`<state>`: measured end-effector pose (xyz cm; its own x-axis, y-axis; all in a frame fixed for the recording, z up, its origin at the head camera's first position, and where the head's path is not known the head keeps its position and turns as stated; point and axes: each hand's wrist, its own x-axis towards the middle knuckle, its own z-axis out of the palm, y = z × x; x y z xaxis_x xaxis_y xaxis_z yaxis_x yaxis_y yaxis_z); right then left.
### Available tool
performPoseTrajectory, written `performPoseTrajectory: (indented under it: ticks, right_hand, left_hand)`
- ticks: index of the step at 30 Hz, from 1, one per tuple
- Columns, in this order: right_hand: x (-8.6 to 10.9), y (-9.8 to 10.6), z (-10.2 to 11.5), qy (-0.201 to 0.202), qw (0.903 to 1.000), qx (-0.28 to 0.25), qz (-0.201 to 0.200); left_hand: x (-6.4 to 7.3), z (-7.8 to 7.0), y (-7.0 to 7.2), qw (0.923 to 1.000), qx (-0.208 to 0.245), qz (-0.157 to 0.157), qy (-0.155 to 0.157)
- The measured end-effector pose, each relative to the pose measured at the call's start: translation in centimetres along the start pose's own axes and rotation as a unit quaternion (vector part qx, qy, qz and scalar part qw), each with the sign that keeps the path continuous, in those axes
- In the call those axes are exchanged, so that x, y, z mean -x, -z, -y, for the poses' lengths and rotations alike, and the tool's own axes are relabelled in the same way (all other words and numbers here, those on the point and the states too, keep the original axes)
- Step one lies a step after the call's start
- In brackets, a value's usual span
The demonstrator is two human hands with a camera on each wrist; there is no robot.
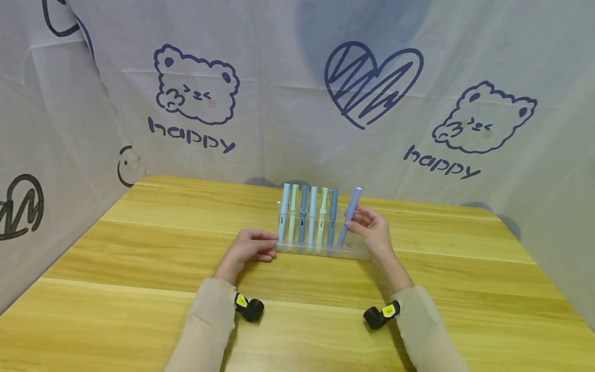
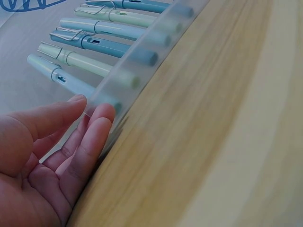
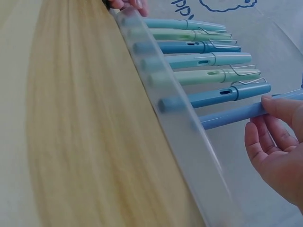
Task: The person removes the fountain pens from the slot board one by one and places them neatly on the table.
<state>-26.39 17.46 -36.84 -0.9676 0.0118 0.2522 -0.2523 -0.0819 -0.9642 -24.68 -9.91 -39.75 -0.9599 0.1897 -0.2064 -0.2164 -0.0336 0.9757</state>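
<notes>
A frosted clear pen rack (image 1: 355,252) stands on the table, with several capped pens upright in a row, light blue, pale green and dark blue. At its left end my left hand (image 1: 248,247) pinches the lower corner between thumb and fingers, beside a light blue pen (image 2: 71,82). My right hand (image 1: 375,232) holds a lilac pen (image 1: 351,209) between thumb and fingers at the right of the row. This pen leans to the right, its lower end at the rack's base next to a dark blue pen (image 3: 218,98). Metal clips show on several caps.
The wooden table (image 1: 297,325) reaches around the rack on all sides. Behind it hangs a pale cloth (image 1: 279,103) printed with bears, a heart and lettering. Small black cameras (image 1: 251,310) sit on both sleeves.
</notes>
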Motion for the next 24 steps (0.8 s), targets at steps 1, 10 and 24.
performPoseTrajectory:
  ticks: [1,10,24]
  right_hand:
    - [0.0,0.0,0.1,0.008,1.0,-0.003,-0.003]
    - [-0.9,1.4,-1.3,0.074,0.9966,-0.009,-0.036]
    - [-2.8,5.0,-3.3,0.072,0.9944,-0.015,-0.076]
  left_hand:
    - [0.0,0.0,0.0,1.0,0.0,0.0,-0.001]
    - [0.0,0.0,0.0,1.0,0.001,-0.001,-0.002]
    - [0.0,0.0,0.0,1.0,0.001,0.001,-0.005]
